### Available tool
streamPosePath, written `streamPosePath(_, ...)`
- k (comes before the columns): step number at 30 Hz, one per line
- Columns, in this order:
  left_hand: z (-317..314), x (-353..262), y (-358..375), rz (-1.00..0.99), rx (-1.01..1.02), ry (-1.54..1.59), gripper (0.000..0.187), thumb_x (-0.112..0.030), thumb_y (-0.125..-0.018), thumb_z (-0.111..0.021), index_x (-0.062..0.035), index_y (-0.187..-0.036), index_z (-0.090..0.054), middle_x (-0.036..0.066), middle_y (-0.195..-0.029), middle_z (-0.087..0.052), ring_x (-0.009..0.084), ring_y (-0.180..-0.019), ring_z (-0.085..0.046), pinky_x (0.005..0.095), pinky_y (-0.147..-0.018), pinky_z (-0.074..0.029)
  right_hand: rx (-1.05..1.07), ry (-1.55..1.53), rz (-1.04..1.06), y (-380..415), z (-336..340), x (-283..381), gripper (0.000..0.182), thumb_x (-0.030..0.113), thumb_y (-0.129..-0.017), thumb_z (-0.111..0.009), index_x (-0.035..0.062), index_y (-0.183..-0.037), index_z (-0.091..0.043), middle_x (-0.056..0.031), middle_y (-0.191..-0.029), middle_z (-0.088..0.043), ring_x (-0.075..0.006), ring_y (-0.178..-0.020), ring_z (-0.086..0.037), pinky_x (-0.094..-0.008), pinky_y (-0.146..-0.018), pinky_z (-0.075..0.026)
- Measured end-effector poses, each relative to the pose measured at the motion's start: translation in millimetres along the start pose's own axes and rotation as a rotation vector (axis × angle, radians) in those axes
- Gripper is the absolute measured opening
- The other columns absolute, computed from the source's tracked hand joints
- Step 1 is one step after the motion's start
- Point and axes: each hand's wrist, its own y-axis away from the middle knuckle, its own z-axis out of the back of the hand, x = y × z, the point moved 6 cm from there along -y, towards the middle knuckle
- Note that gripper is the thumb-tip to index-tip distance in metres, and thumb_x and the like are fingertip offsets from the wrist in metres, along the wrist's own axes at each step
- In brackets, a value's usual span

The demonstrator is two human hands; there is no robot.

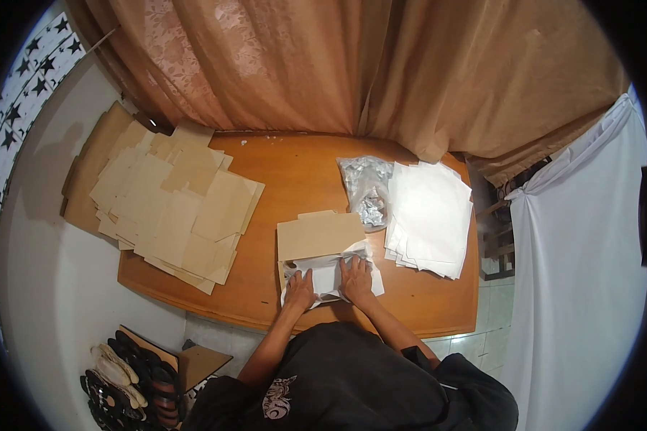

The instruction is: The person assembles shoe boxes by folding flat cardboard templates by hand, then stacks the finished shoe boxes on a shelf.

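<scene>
A brown cardboard box (pixel 320 239) lies at the table's front edge, its lid raised on the far side. White paper (pixel 327 276) lines its inside and sticks out past the right and near edges. My left hand (pixel 300 289) presses on the paper at the box's left side, fingers stretched forward. On the right side, my right hand (pixel 357 279) rests on the paper with its fingers spread. Neither hand appears to grip anything. What lies under the paper, if anything, is hidden.
Flat cardboard pieces (pixel 169 194) are heaped on the left of the wooden table (pixel 280 172). A clear plastic bag (pixel 370 190) of silvery packets stands behind the box, beside a stack of white paper sheets (pixel 428 219). Sandals (pixel 133 381) sit at lower left; brown curtains (pixel 287 65) hang behind.
</scene>
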Motion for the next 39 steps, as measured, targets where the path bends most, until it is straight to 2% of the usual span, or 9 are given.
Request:
streamPosePath(2, -11, 7, -10, 0.016, 0.025, 0.018, 0.092, -0.024, -0.077, -0.081, -0.0031, -0.151, -0.03, 0.029, -0.143, -0.036, 0.048, -0.131, -0.039, 0.0529, -0.109, -0.039, 0.064, 0.06, 0.025, -2, -6, 2, 0.051, 0.023, -0.093, -0.052, 0.0118, -0.143, -0.049, -0.0272, -0.14, -0.042, -0.0433, -0.124, -0.046, -0.0476, -0.099, -0.045)
streamPosePath(12, -11, 17, -31, 0.074, 0.136, -0.067, 0.106, -0.022, -0.07, -0.088, -0.0094, -0.153, -0.024, 0.028, -0.148, -0.026, 0.0496, -0.134, -0.03, 0.0546, -0.112, -0.035, 0.371, -0.202, -0.008, -18, -59, -9, 0.054, 0.02, -0.095, -0.047, 0.0111, -0.148, -0.042, -0.0313, -0.145, -0.037, -0.0502, -0.13, -0.04, -0.0535, -0.107, -0.041)
streamPosePath(15, -15, 24, -34, 0.058, 0.131, -0.022, 0.109, -0.023, -0.066, -0.09, -0.0099, -0.152, -0.025, 0.028, -0.147, -0.025, 0.0505, -0.132, -0.03, 0.055, -0.112, -0.034, 0.608, -0.28, -0.046, -16, -32, -9, 0.059, 0.016, -0.096, -0.043, 0.0196, -0.154, -0.033, -0.0334, -0.155, -0.022, -0.052, -0.142, -0.026, -0.0532, -0.113, -0.036)
streamPosePath(22, 3, 9, -25, 0.053, 0.117, 0.043, 0.118, -0.017, -0.054, -0.097, -0.0091, -0.15, -0.029, 0.026, -0.142, -0.028, 0.0497, -0.133, -0.028, 0.0527, -0.114, -0.036, 0.454, -0.265, -0.033, -22, -59, -8, 0.063, 0.018, -0.095, -0.048, 0.0169, -0.155, -0.029, -0.0329, -0.153, -0.025, -0.0509, -0.143, -0.024, -0.0496, -0.114, -0.036)
streamPosePath(24, 0, 5, -21, 0.063, 0.065, 0.035, 0.118, -0.017, -0.053, -0.097, -0.009, -0.149, -0.029, 0.027, -0.142, -0.028, 0.0502, -0.134, -0.027, 0.0533, -0.113, -0.037, 0.431, -0.019, 0.021, -24, -54, -4, 0.082, 0.027, -0.085, -0.07, 0.016, -0.155, -0.028, -0.0325, -0.149, -0.027, -0.0509, -0.134, -0.036, -0.0499, -0.103, -0.047)
streamPosePath(26, 0, 5, -21, 0.068, 0.012, 0.028, 0.118, -0.017, -0.052, -0.097, -0.0089, -0.149, -0.03, 0.028, -0.142, -0.029, 0.0508, -0.134, -0.027, 0.054, -0.112, -0.037, 0.402, 0.001, 0.045, -23, -46, -3, 0.072, 0.028, -0.089, -0.063, 0.0146, -0.153, -0.031, -0.0339, -0.149, -0.028, -0.0505, -0.135, -0.035, -0.0478, -0.101, -0.049)
streamPosePath(31, -5, 11, -28, 0.03, -0.021, 0.04, 0.089, -0.017, -0.071, -0.086, -0.005, -0.145, -0.038, 0.029, -0.142, -0.034, 0.0498, -0.132, -0.036, 0.0532, -0.108, -0.042, 0.352, -0.069, 0.069, -29, -62, -7, 0.056, 0.026, -0.096, -0.047, 0.0068, -0.148, -0.038, -0.0384, -0.148, -0.031, -0.054, -0.133, -0.04, -0.0476, -0.101, -0.05)
streamPosePath(36, 2, 6, -31, -0.02, 0.019, 0.131, 0.064, -0.021, -0.092, -0.067, 0.0021, -0.143, -0.036, 0.038, -0.14, -0.039, 0.0541, -0.115, -0.055, 0.054, -0.101, -0.048, 0.619, -0.487, -0.041, -15, -16, 10, 0.054, 0.02, -0.091, -0.047, -0.0114, -0.134, -0.039, -0.0562, -0.138, -0.026, -0.0666, -0.131, -0.034, -0.0611, -0.106, -0.04)
streamPosePath(39, -9, 11, -26, 0.257, 0.193, 0.279, 0.063, -0.028, -0.096, -0.061, 0.0031, -0.144, -0.035, 0.042, -0.145, -0.031, 0.0545, -0.125, -0.049, 0.0548, -0.105, -0.044, 0.733, -0.507, -0.122, -11, -31, 6, 0.07, 0.024, -0.091, -0.046, -0.0156, -0.144, -0.023, -0.0608, -0.137, -0.016, -0.0705, -0.129, -0.032, -0.0636, -0.11, -0.032)
